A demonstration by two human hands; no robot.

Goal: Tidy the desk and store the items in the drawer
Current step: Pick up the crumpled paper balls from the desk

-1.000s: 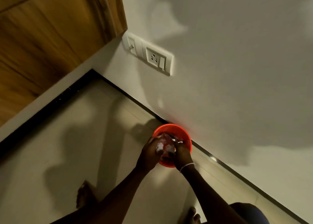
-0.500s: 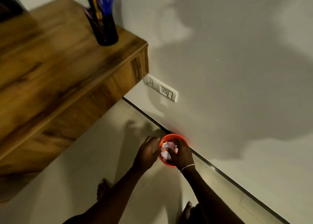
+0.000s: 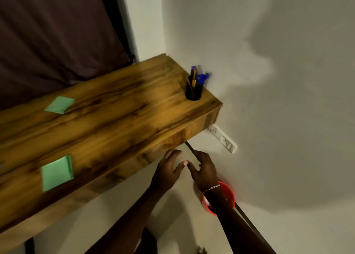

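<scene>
Since half a second ago, both hands have lifted out of the red bin (image 3: 229, 195) and the view has swung up to take in the whole wooden desk (image 3: 115, 123). The left hand (image 3: 168, 169) and right hand (image 3: 204, 170) now hover side by side over the pale floor (image 3: 178, 211), just beside the desk's near right corner. Both have their fingers spread and relaxed and hold nothing. Their thumbs nearly meet. A silver bracelet (image 3: 211, 187) circles the right wrist.

The red bin stands on the floor at the right, close against the wall (image 3: 288, 119), partly hidden under the right forearm. What is inside it cannot be made out.

On the desk, a green pad of notes (image 3: 56, 173) lies near the front edge at the left. A second green pad (image 3: 60, 104) lies farther back. A black pen cup (image 3: 193, 90) stands upright at the far right corner, holding blue pens (image 3: 202, 77) and a yellow one.

A white wall socket (image 3: 223, 139) sits low on the wall, just below the desk's right end. A dark curtain (image 3: 57, 32) hangs behind the desk at the far left.
</scene>
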